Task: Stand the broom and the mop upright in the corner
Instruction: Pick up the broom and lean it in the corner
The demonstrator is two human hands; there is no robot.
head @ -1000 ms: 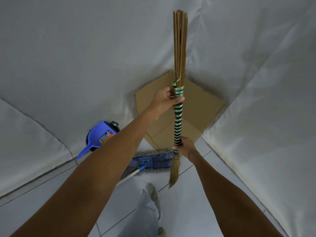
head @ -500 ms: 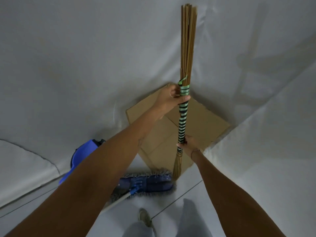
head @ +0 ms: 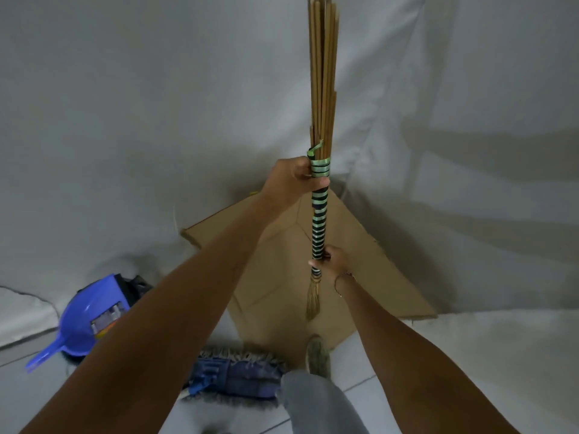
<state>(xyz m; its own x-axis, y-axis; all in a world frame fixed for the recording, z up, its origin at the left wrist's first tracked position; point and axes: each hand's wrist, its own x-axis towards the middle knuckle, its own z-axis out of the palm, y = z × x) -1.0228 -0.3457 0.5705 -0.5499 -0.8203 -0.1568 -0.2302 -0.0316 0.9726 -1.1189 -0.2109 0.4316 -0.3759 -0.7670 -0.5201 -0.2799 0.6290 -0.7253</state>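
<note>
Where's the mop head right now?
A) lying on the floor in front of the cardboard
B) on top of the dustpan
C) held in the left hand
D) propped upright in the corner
A: the mop head lies flat on the floor, in front of the cardboard, while both hands grip the broom.
</note>
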